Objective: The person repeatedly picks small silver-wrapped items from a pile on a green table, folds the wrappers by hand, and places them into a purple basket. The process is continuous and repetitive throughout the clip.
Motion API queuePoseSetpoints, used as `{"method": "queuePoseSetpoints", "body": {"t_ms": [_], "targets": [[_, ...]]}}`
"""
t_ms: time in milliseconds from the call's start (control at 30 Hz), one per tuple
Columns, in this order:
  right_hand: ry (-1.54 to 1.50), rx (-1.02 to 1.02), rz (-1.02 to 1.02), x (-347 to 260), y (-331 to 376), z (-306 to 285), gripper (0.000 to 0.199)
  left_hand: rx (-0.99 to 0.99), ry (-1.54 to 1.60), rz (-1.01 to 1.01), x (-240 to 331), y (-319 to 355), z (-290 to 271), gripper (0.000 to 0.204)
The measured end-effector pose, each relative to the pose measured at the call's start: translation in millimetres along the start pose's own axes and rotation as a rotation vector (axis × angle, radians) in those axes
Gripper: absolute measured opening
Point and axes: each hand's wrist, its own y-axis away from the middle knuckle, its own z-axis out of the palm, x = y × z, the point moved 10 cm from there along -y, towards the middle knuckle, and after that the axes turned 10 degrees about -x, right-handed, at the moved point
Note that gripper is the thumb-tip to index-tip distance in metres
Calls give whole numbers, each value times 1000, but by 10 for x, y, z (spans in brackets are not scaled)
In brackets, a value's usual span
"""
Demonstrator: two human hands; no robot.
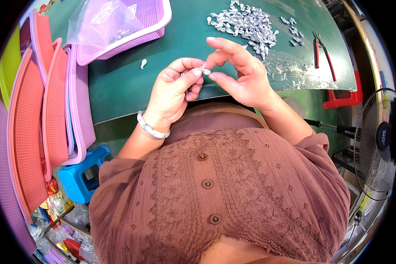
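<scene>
My left hand [174,90] is raised over the near edge of the green table, thumb and forefinger pinching a small silver teardrop-shaped piece [205,71]. Its other fingers curl in, and a bit of something greyish shows between them, too small to make out. My right hand [246,77] meets the same piece from the right, with thumb tip and a bent fingertip at its end while another finger stays raised. Beyond it lies a heap of similar silver pieces [246,24], with a smaller group [293,31] to its right. One loose piece [143,64] rests left of my hands.
At the back left stands a purple basket [156,33] with a clear plastic bag [103,24]. Red-handled pliers [323,57] lie at the table's right. Stacked coloured baskets [26,132] and a blue stool [81,176] are to my left; a fan [376,136] stands right.
</scene>
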Motion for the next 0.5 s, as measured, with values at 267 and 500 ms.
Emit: {"method": "queuePoseSetpoints", "body": {"t_ms": [267,500], "targets": [[508,62,22,60,9,-328,47,-31,127,22,-3,-35,-70,10],[865,22,267,415,42,-450,45,-13,154,-17,-34,-57,-79,13]]}}
